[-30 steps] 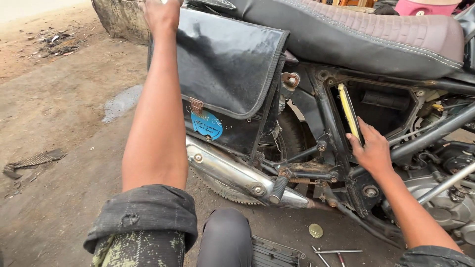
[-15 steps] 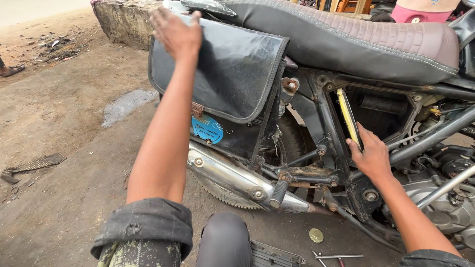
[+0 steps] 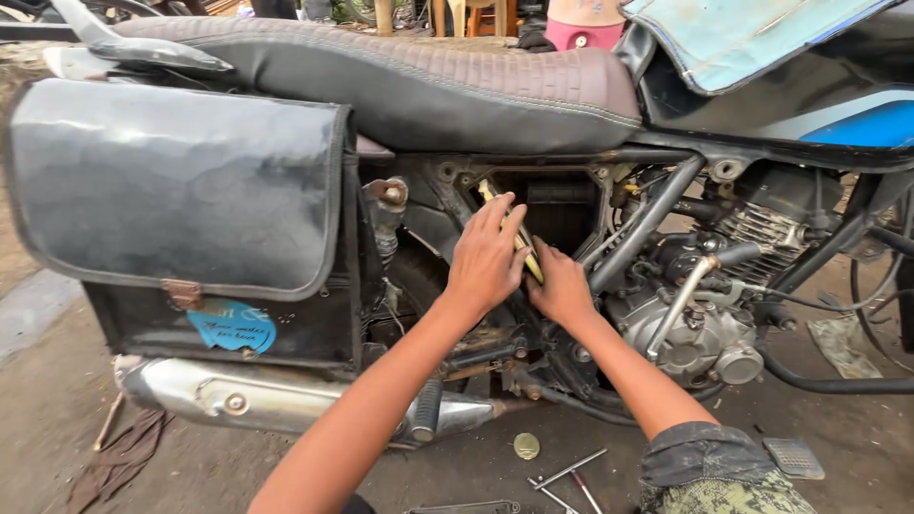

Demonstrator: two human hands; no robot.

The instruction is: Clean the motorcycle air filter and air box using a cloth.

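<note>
Both hands were at the open side bay of the motorcycle frame (image 3: 657, 205), under the ribbed brown leather seat (image 3: 400, 81). Left hand (image 3: 487, 259) lay flat over the flat yellow strip-shaped part (image 3: 522, 243); fingers (image 3: 503, 214) extended and close together, pressing on the strip, not pinching it. Right hand (image 3: 562, 286) sat just beside and touching the left, at the strip's lower end; fingers curled toward the strip, but whether they gripped it I could not tell, as the left hand covered most of it. The strip stood tilted in the left half of the bay, upper end near the bay's top left corner.

Change since one second ago: the left hand had been up on the large black leather saddlebag (image 3: 181, 190); it had come off the bag and joined the right hand at the strip. The right hand had stayed at the bay throughout. Judgement: work on the strip had gone from one-handed to two-handed.

View also shifted closer and rightward; the grey finned engine (image 3: 705, 324) now showed. On the ground: round brass disc (image 3: 526, 445), thin metal rods (image 3: 568, 471). Chrome exhaust pipe (image 3: 219, 395) below the bag.
</note>
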